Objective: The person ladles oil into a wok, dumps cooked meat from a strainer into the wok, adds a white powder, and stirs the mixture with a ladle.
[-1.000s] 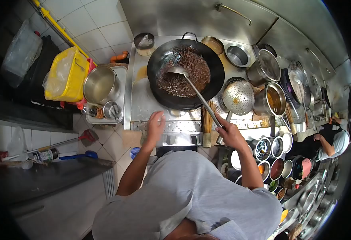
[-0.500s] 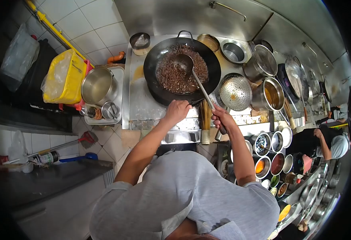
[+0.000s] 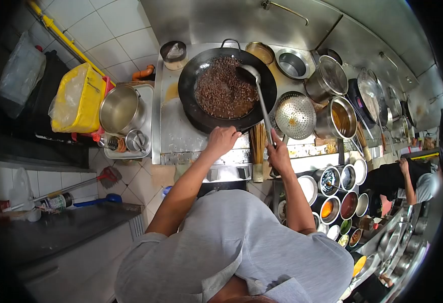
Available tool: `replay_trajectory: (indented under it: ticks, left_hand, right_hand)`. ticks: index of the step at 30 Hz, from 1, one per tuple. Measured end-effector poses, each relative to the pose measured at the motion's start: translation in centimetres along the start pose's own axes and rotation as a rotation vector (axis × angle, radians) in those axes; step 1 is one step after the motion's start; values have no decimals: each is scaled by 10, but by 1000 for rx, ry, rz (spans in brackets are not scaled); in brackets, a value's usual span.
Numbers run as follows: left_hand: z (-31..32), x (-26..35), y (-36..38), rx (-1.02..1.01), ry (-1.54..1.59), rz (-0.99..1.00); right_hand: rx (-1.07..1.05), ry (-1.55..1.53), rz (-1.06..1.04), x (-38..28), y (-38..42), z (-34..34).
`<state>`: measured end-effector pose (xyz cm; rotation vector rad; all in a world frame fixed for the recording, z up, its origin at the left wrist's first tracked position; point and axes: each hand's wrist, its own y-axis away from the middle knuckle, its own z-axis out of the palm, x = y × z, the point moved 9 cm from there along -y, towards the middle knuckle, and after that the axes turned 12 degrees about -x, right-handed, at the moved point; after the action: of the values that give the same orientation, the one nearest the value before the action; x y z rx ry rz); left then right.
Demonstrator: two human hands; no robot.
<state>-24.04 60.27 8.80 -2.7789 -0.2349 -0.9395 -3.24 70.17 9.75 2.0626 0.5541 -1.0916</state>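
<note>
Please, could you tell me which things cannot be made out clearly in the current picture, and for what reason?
In the head view:
Left hand: fingertips mostly hidden behind the hand itself, at the near rim of the wok.
Wok's bottom: covered by dark food.
Ladle: handle's end hidden by the right hand.
Co-worker, far right: small, blurred near the dark lens edge.

And there's the left grip [image 3: 223,140], knuckles up, fingers curled at the near rim of the wok [image 3: 186,96]! Left forearm [image 3: 183,189] slanting in toward it. Right of the wok and closer to the body, the right grip [image 3: 279,154] is closed, right forearm [image 3: 298,202] angling inward.
</note>
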Motion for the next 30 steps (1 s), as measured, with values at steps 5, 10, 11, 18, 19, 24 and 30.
replay_trajectory:
  ticks: [5,10,11,18,19,24,30]
  left_hand:
    - [-1,3,1,18,5,35]
    - [-3,3,2,27,12,33]
    - [-2,3,2,23,13,33]
    - [-1,3,0,23,0,18]
    - [-1,3,1,19,5,12]
    - [-5,6,-1,33,-1,14]
    - [-2,2,-1,-22,-14,-51]
  right_hand:
    - [-219,-218,156,-5,41,18]
    - [-280,-233,147,-29,84,12]
    - [-281,-232,147,-31,86,8]
    - [-477,-946,401,26,48,8]
    - [-482,-942,404,29,40,8]
    - [-467,-820,330,35,-9,7]
    - [-266,-251,63,-17,-37,6]
